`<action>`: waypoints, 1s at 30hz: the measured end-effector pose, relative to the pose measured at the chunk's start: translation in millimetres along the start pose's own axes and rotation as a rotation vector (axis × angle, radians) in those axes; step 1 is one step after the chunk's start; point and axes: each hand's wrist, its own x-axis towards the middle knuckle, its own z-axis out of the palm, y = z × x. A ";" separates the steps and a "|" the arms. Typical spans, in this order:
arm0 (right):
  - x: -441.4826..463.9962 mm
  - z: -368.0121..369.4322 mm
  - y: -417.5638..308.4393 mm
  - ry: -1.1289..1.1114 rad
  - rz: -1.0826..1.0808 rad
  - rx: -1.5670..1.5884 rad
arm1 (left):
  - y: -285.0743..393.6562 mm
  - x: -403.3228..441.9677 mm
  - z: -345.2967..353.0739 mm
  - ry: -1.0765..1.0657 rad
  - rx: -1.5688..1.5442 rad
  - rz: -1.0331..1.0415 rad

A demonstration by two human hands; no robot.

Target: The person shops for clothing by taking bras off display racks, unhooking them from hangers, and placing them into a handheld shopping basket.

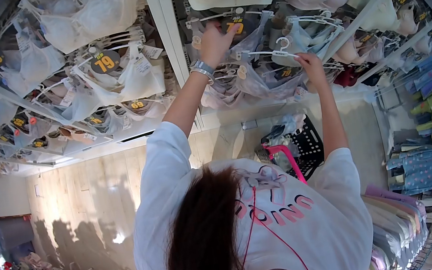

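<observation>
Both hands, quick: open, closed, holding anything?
Left hand: at the black price tag, grip cannot be told.
Right hand: closed, fingers pinching one end of a white hanger.

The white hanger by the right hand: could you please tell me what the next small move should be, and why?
I would probably bring the left hand down to steady the far end of the white hanger, since the right hand pinches only one end, the hook seems free of any rail, and the left hand is up by a black 79 tag.
</observation>
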 end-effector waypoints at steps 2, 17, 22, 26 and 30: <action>0.3 1.5 2.4 0.007 0.006 0.025 | -41.1 13.7 33.3 0.055 -0.158 0.122; -1.5 -26.1 10.2 -0.034 0.082 0.020 | -47.4 64.8 17.0 -0.517 -1.053 -0.681; -4.3 -32.7 9.5 -0.063 0.091 0.040 | -47.7 79.1 32.4 -0.547 -0.906 -0.747; -2.5 -35.9 11.9 -0.062 0.103 0.053 | -25.8 78.9 32.2 -0.429 -0.802 -0.666; -0.9 -38.0 8.3 -0.074 0.113 0.019 | -50.1 82.3 59.5 -0.366 -0.769 -0.550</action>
